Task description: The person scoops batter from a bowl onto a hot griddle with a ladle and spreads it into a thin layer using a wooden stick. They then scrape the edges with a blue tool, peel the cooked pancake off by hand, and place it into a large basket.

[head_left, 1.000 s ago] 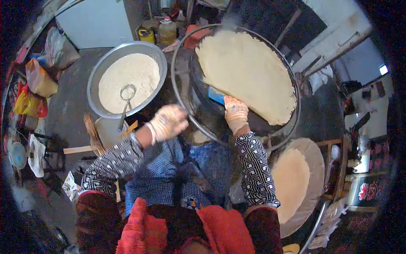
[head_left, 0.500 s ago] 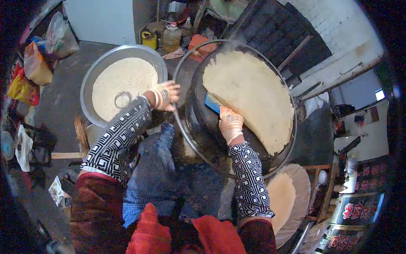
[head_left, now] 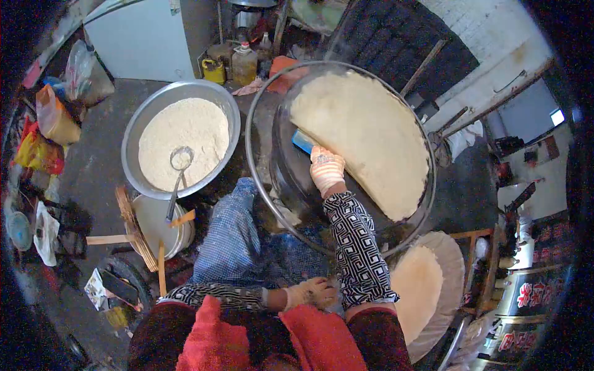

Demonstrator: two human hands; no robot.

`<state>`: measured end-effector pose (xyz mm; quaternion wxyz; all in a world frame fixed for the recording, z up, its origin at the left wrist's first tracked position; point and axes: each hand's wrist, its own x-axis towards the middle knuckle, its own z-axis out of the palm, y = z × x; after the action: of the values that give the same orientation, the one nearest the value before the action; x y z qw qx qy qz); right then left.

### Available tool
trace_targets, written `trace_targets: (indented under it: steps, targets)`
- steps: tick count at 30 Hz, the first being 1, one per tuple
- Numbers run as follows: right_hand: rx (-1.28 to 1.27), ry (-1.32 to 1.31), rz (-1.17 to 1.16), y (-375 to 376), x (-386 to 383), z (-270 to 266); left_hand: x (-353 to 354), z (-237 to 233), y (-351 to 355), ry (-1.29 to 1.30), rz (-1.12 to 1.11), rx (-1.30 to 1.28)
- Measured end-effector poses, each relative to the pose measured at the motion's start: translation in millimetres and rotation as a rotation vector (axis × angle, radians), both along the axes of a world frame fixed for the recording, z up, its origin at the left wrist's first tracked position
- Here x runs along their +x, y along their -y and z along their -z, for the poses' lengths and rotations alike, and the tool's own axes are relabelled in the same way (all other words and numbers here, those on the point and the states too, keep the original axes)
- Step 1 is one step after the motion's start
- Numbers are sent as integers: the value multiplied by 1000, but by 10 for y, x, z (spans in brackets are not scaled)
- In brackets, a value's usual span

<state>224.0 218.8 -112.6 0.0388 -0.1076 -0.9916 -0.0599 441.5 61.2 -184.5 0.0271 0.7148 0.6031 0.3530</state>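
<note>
Head view: my right hand (head_left: 326, 168) clamps its fingers on the blue scraper (head_left: 302, 141) against the pancake (head_left: 365, 136) on the griddle (head_left: 288, 176). My left hand (head_left: 311, 292) is below the griddle, and I cannot tell how its fingers are set. Pushing hard could tear the pancake.

Gloved right hand (head_left: 326, 168) with blue scraper (head_left: 302, 141) against thin pancake (head_left: 365, 133)

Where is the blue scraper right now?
In the head view the blue scraper lies on the dark griddle, at the left edge of the big pancake, held by the right hand just below it.
</note>
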Motion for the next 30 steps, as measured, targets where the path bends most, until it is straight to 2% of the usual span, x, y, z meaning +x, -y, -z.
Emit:
trace_targets:
  steps: [2,4,5,6,7,8,9,12,13,15,17,19,23,25,27,29,30]
  targets:
    - [21,-33,-1,-7,-31,0,-271,-194,216,-8,14,-67]
    - [34,-50,0,-1,-18,24,-660,-350,406,-101,-116,-467]
    - [28,-67,-4,-3,-23,11,-826,-462,526,-7,-268,-489]
    - [26,-84,-6,-5,-27,2,-1008,-414,661,6,-335,-292]
    - [16,-81,-1,1,-33,-1,-1198,-532,761,49,-374,-354]
    - [-3,-53,15,4,-48,-11,-1318,-644,914,57,-433,-184]
    - [-19,-26,32,-1,-57,-10,-1487,-713,1001,2,-462,-253]
    - [4,-110,-8,-45,-62,58,-1943,-733,1183,57,-643,-205]
    - [7,-164,-33,-56,-65,91,-2099,-624,1255,1,-686,-38]
    - [-17,-160,-34,-82,-89,118,-2404,-604,1325,8,-701,26]
    - [2,-124,-71,-99,-106,135,-2766,-512,1383,-59,-728,34]
    - [23,-130,-55,-96,-79,150,-3022,-600,1390,-99,-780,-130]
    - [37,-122,-24,-102,-75,144,-3445,-597,1287,-231,-825,-218]
    - [29,-71,24,-88,-63,124,-3620,-559,1222,-455,-882,-309]
    - [53,-136,-8,-100,-78,114,-3719,-511,1165,-537,-858,-325]
    - [25,-130,-7,-100,-76,100,-3708,-495,1130,-750,-537,-357]
    - [-2,-108,4,-122,-109,119,-3750,-333,1060,-722,-441,-477]
